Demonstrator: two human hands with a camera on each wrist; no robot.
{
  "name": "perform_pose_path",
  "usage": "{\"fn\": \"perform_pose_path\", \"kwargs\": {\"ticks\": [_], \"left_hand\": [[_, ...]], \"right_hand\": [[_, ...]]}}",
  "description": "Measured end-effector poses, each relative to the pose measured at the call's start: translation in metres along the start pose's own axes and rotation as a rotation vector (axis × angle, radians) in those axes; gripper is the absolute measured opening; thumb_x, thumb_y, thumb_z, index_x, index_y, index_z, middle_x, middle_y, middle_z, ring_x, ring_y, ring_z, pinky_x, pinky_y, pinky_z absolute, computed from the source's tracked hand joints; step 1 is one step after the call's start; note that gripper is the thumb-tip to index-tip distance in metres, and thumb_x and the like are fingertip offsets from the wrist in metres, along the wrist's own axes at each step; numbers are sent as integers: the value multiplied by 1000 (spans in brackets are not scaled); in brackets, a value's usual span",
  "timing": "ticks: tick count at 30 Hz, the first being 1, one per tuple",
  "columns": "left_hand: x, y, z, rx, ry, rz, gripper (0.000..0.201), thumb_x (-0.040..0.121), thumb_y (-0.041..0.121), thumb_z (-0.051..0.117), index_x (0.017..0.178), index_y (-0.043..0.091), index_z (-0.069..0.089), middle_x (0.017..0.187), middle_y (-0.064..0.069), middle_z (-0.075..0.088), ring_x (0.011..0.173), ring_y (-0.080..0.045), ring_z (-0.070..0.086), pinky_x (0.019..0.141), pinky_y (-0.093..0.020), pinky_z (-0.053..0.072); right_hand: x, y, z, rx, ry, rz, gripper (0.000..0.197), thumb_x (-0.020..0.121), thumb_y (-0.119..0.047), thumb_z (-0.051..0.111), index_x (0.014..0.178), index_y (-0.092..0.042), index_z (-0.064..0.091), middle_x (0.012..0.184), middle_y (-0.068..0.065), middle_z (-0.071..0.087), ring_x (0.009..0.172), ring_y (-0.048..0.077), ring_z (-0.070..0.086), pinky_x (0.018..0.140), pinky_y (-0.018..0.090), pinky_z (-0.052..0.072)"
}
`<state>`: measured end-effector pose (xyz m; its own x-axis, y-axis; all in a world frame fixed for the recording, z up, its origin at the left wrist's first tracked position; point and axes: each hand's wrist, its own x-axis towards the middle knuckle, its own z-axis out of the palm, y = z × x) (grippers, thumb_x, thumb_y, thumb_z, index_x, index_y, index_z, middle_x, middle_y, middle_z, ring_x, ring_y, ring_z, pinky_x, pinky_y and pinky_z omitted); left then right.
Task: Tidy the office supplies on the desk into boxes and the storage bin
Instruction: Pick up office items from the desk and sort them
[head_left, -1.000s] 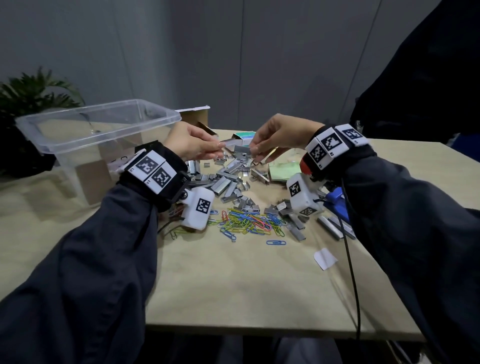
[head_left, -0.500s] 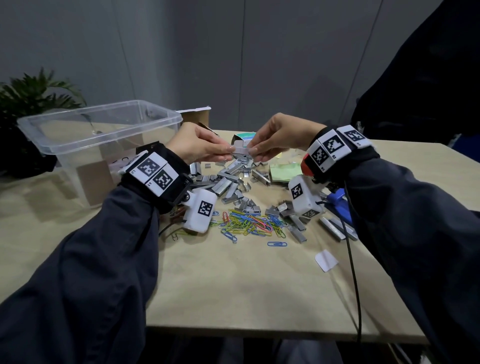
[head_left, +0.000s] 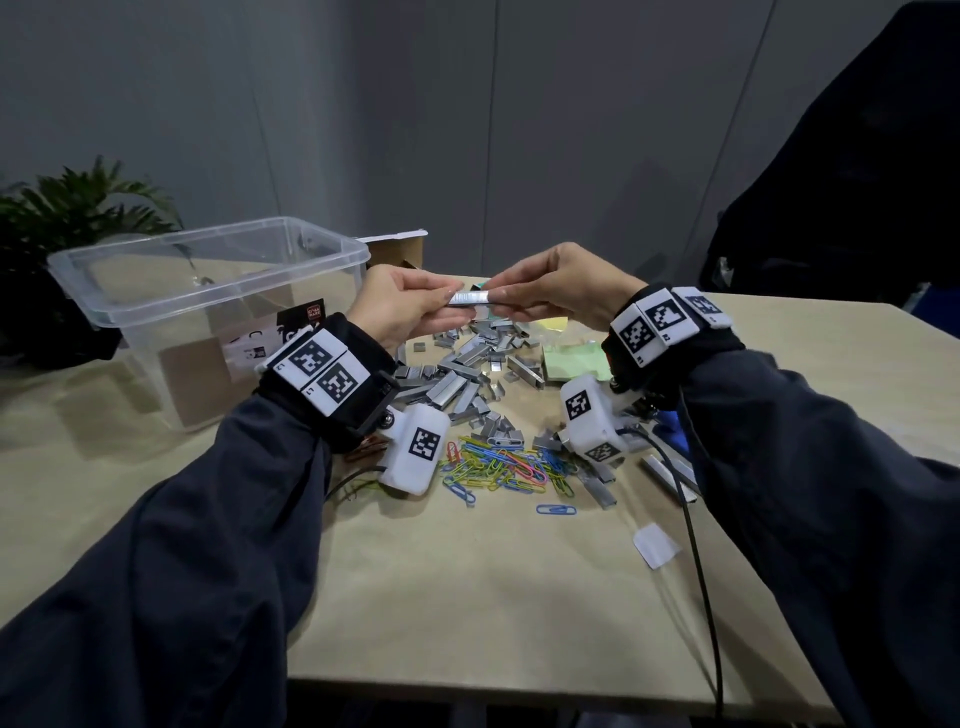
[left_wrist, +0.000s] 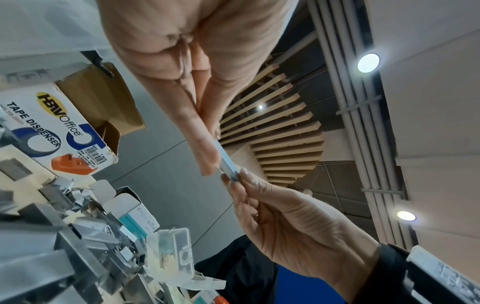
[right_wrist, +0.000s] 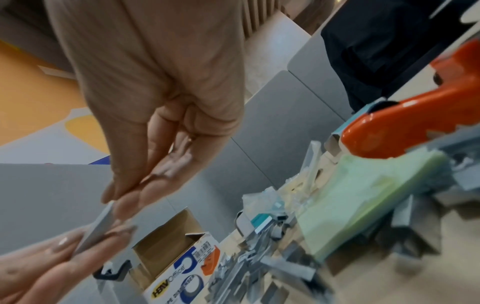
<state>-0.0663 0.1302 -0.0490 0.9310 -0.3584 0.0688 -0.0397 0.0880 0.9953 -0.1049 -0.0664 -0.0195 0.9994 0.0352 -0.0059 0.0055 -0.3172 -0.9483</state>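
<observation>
- Both hands hold one staple strip (head_left: 469, 298) in the air above the staple pile (head_left: 467, 371), at the far middle of the table (head_left: 467, 597).
- The left hand (head_left: 402, 306) pinches the strip's left end between thumb and fingertips; the right hand (head_left: 558, 288) pinches the right end the same way. Neither hand is wide; each is closed on the strip.
- The strip's long axis runs left to right, about level, one end toward each hand.
- A two-ended hold likely keeps the brittle strip from snapping and lets it be squared before boxing; that is a judgement.
- In the left wrist view the strip (left_wrist: 227, 164) is seen edge-on between the two sets of fingertips, thin and straight.
- The small staple box (left_wrist: 135, 214) lies open just beyond the pile, probably where the strip belongs.
- The bin (head_left: 208, 291) stands at far left, and the tape dispenser box (left_wrist: 52, 131) behind it is open.
- Paper clips (head_left: 504, 467) lie near the pile, sticky notes (head_left: 574, 361) right of it, and the orange tape dispenser (right_wrist: 405, 127) farther right; all are unsorted.
</observation>
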Motion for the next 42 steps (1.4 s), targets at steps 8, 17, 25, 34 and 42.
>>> {"fn": "perform_pose_path", "kwargs": {"ticks": [8, 17, 25, 34, 42], "left_hand": [[2, -2, -10, 23, 105, -20, 5, 83, -3, 68, 86, -6, 69, 91, -25, 71, 81, -26, 74, 70, -23, 60], [2, -4, -4, 33, 116, 5, 8, 84, -1, 68, 89, -6, 67, 84, -22, 71, 72, -21, 73, 66, -23, 60], [-1, 3, 5, 109, 102, -10, 9, 88, 5, 66, 88, -3, 67, 81, -15, 68, 65, -13, 67, 59, -16, 56], [-10, 12, 52, 147, -88, 27, 9, 89, 3, 63, 90, -5, 65, 77, -14, 65, 52, -6, 63, 57, -15, 56], [-18, 8, 112, 492, -466, 142, 19, 94, 11, 60, 92, -7, 66, 77, -13, 67, 53, -7, 63, 54, -19, 56]], "right_hand": [[6, -3, 15, -169, 100, -84, 14, 82, -3, 74, 95, 1, 74, 80, 10, 74, 66, 10, 71, 62, 16, 55], [5, -10, 30, -731, 263, -250, 14, 71, -17, 88, 80, -13, 78, 75, 1, 72, 69, 12, 68, 69, 24, 57], [-12, -22, 45, -1143, 369, -330, 8, 81, -10, 73, 86, -16, 76, 94, 5, 70, 86, 26, 66, 69, 30, 49], [-62, -32, 11, -1391, 402, -238, 6, 80, -21, 71, 85, -19, 71, 88, 2, 64, 79, 27, 60, 63, 30, 38], [-108, -29, -33, -1257, 185, 184, 10, 70, -17, 80, 71, -8, 76, 62, -1, 71, 62, 14, 70, 58, 24, 54]]}}
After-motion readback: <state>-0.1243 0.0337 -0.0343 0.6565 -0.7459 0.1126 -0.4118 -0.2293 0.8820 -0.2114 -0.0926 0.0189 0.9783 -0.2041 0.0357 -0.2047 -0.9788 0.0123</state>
